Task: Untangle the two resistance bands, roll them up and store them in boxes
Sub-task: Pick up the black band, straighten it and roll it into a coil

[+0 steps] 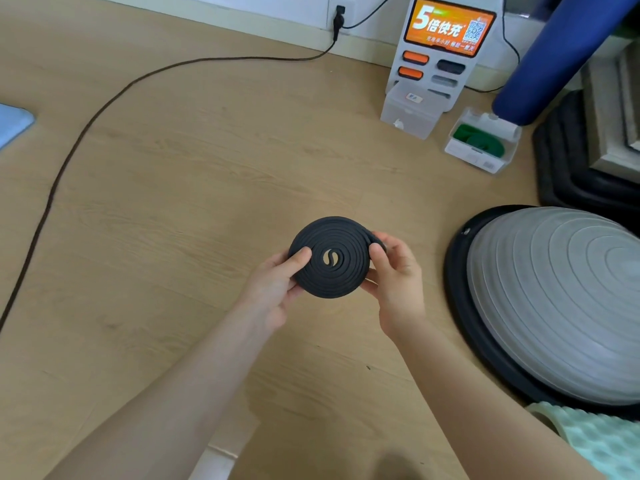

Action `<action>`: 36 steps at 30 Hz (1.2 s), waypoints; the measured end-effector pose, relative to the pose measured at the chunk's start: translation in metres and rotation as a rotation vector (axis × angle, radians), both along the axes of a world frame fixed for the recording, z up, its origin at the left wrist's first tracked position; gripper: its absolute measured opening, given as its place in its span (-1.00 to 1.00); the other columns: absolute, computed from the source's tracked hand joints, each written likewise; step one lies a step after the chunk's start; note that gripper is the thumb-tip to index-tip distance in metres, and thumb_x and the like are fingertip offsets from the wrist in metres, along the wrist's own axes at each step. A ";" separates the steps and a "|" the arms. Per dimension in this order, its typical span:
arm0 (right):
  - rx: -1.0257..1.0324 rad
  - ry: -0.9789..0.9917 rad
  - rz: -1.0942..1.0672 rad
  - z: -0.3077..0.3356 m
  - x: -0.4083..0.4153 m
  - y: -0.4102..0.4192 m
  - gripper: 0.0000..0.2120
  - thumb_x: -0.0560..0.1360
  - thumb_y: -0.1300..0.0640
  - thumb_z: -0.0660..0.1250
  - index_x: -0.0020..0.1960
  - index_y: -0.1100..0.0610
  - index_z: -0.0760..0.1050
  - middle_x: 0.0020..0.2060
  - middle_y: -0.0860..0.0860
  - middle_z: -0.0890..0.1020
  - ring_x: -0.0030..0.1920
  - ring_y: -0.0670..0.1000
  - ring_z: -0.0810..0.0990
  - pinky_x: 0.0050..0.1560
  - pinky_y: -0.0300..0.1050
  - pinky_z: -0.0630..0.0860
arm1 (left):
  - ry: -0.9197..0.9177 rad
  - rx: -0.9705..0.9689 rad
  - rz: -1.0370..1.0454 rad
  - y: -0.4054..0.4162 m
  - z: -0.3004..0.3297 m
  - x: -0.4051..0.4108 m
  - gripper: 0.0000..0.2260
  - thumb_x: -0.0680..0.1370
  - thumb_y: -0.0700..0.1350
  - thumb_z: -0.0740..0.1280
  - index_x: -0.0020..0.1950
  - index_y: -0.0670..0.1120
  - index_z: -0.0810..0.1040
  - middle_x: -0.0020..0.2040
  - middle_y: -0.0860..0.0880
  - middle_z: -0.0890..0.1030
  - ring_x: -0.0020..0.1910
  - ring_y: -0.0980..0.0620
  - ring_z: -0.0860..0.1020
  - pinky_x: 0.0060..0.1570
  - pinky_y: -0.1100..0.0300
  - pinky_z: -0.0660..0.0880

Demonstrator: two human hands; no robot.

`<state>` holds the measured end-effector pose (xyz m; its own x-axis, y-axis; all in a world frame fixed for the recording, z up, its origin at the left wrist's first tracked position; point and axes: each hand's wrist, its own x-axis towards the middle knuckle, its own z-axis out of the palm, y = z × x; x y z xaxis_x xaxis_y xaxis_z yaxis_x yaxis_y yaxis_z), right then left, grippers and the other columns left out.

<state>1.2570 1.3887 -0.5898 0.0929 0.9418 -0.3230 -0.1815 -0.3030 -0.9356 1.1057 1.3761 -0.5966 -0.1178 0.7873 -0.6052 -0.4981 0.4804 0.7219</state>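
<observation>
Black band, rolled into a flat spiral coil, held up over the wooden floor between both hands. Left hand gripping the coil's left edge, thumb laid across the top face, fingers curled underneath. Right hand pinching the right edge, thumb on top, fingers wrapped behind where the band's outer end sits. Small S-shaped gap at the coil's centre. Green band already coiled inside a clear box, lid open, on the floor at upper right. Second clear box just to its left, closed, in front of a charging station with an orange screen. Dark cable running from a wall socket across the floor toward the left edge. Grey dome trainer on a black base to the right, near the right hand. Blue roll leaning at upper right, beside stacked dark mats. Pale green foam roller at lower right.
</observation>
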 end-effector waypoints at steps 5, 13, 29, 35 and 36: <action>0.037 -0.003 -0.014 0.002 0.008 0.006 -0.95 0.57 0.23 0.21 -0.02 0.09 0.40 -0.01 0.03 0.56 -0.28 -0.06 0.61 -0.30 -0.24 0.56 | 0.009 0.039 -0.031 0.004 0.005 0.000 -0.92 0.51 -0.19 0.34 -0.03 -0.06 0.58 -0.11 0.03 0.67 -0.06 0.08 0.61 -0.01 0.19 0.53; -0.009 0.062 -0.002 -0.003 -0.004 -0.004 -0.96 0.57 0.20 0.21 -0.06 0.12 0.41 -0.09 0.04 0.62 -0.12 0.04 0.63 -0.15 -0.21 0.61 | 0.025 -0.001 0.055 0.007 0.002 0.001 -0.95 0.50 -0.18 0.36 -0.08 -0.05 0.57 -0.10 0.01 0.65 -0.06 0.08 0.60 0.08 0.15 0.52; -0.091 0.045 -0.004 0.001 0.061 0.040 -0.81 0.52 0.32 0.28 0.03 0.06 0.45 -0.10 0.11 0.66 -0.09 0.09 0.65 -0.20 -0.11 0.65 | 0.359 0.038 -0.342 0.054 0.016 0.049 -0.62 0.49 -0.23 0.37 0.26 -0.03 0.38 0.08 -0.03 0.59 0.02 0.03 0.58 -0.07 0.26 0.53; -0.052 0.048 -0.019 0.054 0.116 0.095 -0.80 0.51 0.33 0.28 -0.02 0.03 0.45 -0.18 0.08 0.65 -0.21 -0.01 0.64 -0.22 -0.13 0.64 | 0.473 0.094 -0.486 0.117 0.077 0.097 -0.73 0.53 -0.19 0.32 0.22 -0.04 0.40 0.05 -0.09 0.59 0.00 -0.03 0.58 -0.01 0.24 0.52; -0.043 0.055 -0.018 0.067 0.124 0.103 -0.80 0.51 0.33 0.28 -0.02 0.03 0.45 -0.18 0.08 0.65 -0.23 -0.03 0.65 -0.23 -0.13 0.64 | 0.492 0.101 -0.503 0.126 0.091 0.102 -0.74 0.53 -0.18 0.32 0.21 -0.04 0.42 0.02 -0.05 0.59 -0.03 -0.01 0.58 -0.02 0.26 0.51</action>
<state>1.3811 1.4919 -0.5231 0.0905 0.9252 -0.3687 -0.2377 -0.3394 -0.9101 1.2080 1.5021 -0.5051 0.0336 0.8676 -0.4961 0.1620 0.4851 0.8593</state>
